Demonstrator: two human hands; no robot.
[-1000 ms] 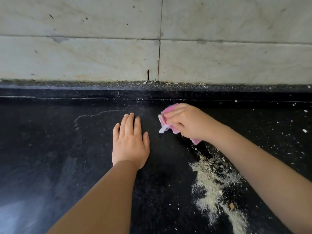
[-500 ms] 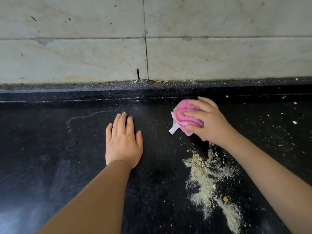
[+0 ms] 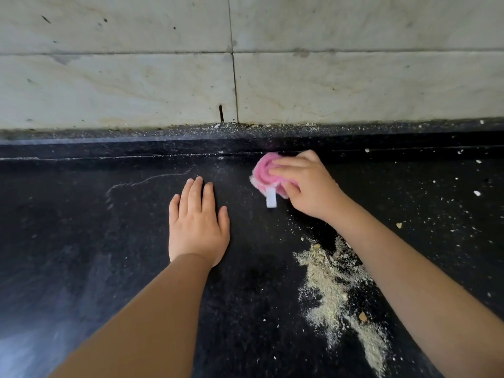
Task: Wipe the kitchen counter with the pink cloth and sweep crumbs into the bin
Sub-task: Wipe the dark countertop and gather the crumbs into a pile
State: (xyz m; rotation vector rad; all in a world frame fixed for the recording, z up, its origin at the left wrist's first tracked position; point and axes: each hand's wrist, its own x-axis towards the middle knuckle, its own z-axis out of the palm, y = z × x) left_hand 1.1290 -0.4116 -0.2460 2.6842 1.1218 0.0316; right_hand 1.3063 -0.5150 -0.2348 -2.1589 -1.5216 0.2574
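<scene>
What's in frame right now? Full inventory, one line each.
pink cloth: 1, pink with a white tag, bunched at the back of the counter under the right hand
crumb pile: 1, pale beige, front right of the counter
loose crumbs: many, white, scattered at the right
counter: 1, black, across the lower frame
wall tiles: several, off-white, behind the counter
left hand: 1, flat on the counter, centre
right hand: 1, holds the pink cloth

left hand lies flat, palm down, fingers straight; right hand reaches farther forward, fingers curled.
</scene>
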